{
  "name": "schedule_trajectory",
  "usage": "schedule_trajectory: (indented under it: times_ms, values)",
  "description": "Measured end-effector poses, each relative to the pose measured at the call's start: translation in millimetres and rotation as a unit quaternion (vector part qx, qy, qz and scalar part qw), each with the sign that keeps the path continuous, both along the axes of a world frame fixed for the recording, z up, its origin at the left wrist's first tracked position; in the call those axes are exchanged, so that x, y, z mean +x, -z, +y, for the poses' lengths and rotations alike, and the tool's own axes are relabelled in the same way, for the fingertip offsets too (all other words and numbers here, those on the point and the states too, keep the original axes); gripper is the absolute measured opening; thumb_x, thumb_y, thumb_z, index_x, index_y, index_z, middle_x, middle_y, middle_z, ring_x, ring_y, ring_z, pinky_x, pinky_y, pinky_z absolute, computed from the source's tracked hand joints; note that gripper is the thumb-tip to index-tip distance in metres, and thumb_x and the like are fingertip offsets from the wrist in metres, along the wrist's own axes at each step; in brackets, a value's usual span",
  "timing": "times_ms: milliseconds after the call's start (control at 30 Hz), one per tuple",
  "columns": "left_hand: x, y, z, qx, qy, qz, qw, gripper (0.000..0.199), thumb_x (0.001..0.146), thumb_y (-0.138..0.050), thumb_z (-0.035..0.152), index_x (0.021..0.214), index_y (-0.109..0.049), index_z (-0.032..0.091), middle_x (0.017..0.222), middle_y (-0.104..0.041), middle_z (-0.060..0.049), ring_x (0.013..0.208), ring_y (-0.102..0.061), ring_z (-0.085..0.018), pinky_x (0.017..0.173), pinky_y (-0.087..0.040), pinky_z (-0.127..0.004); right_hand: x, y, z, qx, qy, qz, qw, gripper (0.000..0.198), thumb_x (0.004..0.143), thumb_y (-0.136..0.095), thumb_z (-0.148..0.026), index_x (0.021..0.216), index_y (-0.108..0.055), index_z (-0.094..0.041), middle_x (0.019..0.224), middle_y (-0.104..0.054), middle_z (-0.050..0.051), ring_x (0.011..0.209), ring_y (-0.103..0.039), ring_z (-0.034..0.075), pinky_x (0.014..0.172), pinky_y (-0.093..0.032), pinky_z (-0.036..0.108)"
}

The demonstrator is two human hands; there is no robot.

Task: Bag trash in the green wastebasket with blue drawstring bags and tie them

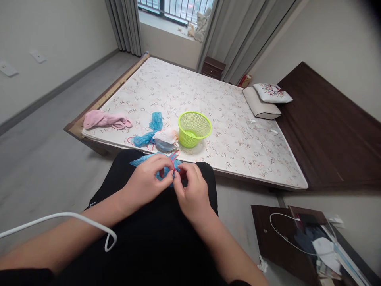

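Over the lap, my left hand and my right hand meet, both pinching the red drawstring of a blue plastic bag. The bag lies across the thighs, partly hidden behind the fingers. Just beyond, on the mattress edge, sit two crumpled blue plastic bags, a red string showing near one. Beside them is a knotted whitish bag with something inside that I cannot make out. Right of these stands a lime-green plastic basket, with no contents visible.
A pink cloth lies at the left corner of the mattress. Pillows rest by the dark headboard. A nightstand with cables and papers stands at lower right. A white cable crosses above my left forearm.
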State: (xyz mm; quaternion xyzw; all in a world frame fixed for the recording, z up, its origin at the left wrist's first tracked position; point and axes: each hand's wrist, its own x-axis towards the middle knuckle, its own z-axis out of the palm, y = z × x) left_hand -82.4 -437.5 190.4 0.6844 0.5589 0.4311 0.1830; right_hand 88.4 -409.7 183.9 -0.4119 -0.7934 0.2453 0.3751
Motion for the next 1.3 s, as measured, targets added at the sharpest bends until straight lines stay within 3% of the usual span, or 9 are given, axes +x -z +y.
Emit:
schedule_trajectory:
  times_ms: [200, 533, 767, 1000, 1133, 1300]
  values:
    - [-0.2, 1.6, 0.9, -0.004, 0.009, -0.004, 1.000, 0.009, 0.092, -0.063, 0.012, 0.091, -0.067, 0.020, 0.098, -0.068, -0.002, 0.077, -0.060, -0.012, 0.071, -0.052, -0.024, 2.6, -0.7, 2.5, 0.043, -0.039, -0.035, 0.998, 0.018, 0.106, -0.048, -0.019, 0.104, -0.066, -0.020, 0.098, -0.073, 0.008, 0.093, -0.067, 0.020, 0.086, -0.053, 0.033]
    - [-0.6, 4.1, 2.9, -0.054, -0.003, -0.046, 0.997, 0.009, 0.087, -0.065, 0.011, 0.087, -0.066, 0.020, 0.095, -0.068, -0.001, 0.074, -0.061, -0.012, 0.067, -0.051, -0.026, -2.3, 4.6, 1.2, 0.032, 0.042, -0.087, 0.995, 0.009, 0.098, -0.052, -0.020, 0.097, -0.062, -0.019, 0.089, -0.068, 0.005, 0.074, -0.064, 0.018, 0.065, -0.046, 0.030]
    - [-2.2, 4.9, 1.8, -0.039, 0.007, -0.039, 0.998, 0.007, 0.091, -0.064, 0.014, 0.089, -0.067, 0.020, 0.095, -0.069, -0.002, 0.079, -0.063, -0.014, 0.068, -0.051, -0.026, 1.1, 0.8, 3.2, 0.064, -0.001, -0.066, 0.996, 0.014, 0.103, -0.050, -0.020, 0.102, -0.064, -0.021, 0.097, -0.071, 0.007, 0.090, -0.067, 0.019, 0.079, -0.051, 0.031]
    - [-3.2, 8.6, 4.5, -0.063, -0.019, -0.061, 0.996, 0.004, 0.089, -0.066, 0.016, 0.088, -0.068, 0.020, 0.092, -0.069, -0.001, 0.077, -0.062, -0.013, 0.067, -0.050, -0.026, 1.1, 4.6, 2.2, 0.015, 0.050, -0.042, 0.998, 0.009, 0.099, -0.051, -0.020, 0.097, -0.060, -0.021, 0.092, -0.066, 0.004, 0.079, -0.063, 0.017, 0.069, -0.049, 0.030]
    - [-2.4, 8.6, 3.6, -0.063, -0.004, -0.062, 0.996, 0.005, 0.090, -0.065, 0.017, 0.089, -0.068, 0.020, 0.093, -0.069, -0.001, 0.076, -0.062, -0.013, 0.068, -0.050, -0.026, 0.4, 1.1, 2.3, 0.000, 0.019, -0.025, 0.999, 0.012, 0.099, -0.057, -0.025, 0.109, -0.062, -0.021, 0.102, -0.068, 0.006, 0.081, -0.064, 0.017, 0.070, -0.049, 0.030]
    - [-3.6, 5.6, 3.6, -0.059, -0.020, -0.064, 0.996, 0.005, 0.089, -0.065, 0.017, 0.087, -0.067, 0.020, 0.092, -0.069, -0.001, 0.074, -0.061, -0.013, 0.069, -0.050, -0.026, 4.3, -0.2, 5.2, 0.010, 0.005, -0.029, 1.000, 0.012, 0.103, -0.052, -0.023, 0.097, -0.062, -0.021, 0.095, -0.066, 0.005, 0.089, -0.064, 0.019, 0.077, -0.050, 0.031]
